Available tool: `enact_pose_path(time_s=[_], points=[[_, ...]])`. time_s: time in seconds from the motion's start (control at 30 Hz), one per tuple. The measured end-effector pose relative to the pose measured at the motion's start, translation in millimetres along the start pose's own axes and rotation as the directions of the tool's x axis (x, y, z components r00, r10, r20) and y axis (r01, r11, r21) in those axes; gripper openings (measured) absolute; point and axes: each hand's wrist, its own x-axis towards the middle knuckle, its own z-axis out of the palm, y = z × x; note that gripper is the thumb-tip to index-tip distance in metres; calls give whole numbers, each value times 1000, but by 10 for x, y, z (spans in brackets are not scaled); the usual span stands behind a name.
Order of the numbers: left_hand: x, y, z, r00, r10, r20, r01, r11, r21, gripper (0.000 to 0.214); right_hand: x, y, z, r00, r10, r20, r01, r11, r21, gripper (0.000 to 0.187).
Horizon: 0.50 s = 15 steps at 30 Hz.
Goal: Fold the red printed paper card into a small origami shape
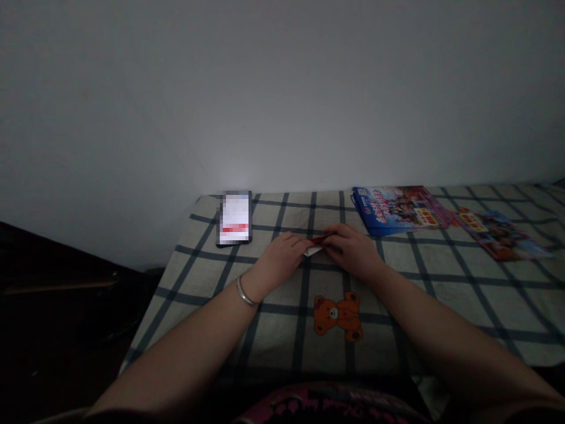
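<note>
A small piece of folded paper, white with a red edge, lies between my two hands over the checked tablecloth. My left hand, with a silver bangle at its wrist, has its fingers closed on the paper's left side. From the right, my right hand curls its fingers onto the other end. Both hands cover most of the paper, so its full shape is hidden.
A lit phone with a blurred screen lies at the back left. Colourful printed leaflets are stacked at the back right, with a loose leaflet beside them. The checked tablecloth bears a bear picture. A wall rises behind.
</note>
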Motion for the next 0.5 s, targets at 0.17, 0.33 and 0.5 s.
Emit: enact_pose_path(time_s=[0.17,0.33,0.5], points=[[8,11,-17,1000,-2,26,2,1000,23,33,1,-2,-12,1000,-13,25,14,1000,-22,12],[30,35,-54,999,-20,49,19,999,29,31,-4,-19,-23,1000,-22,-14,22,1000,-20,12],[35,31,-50,998,-31,60,29,999,31,28,4,-28,-25,997,-53,-48,53,999,-12,6]])
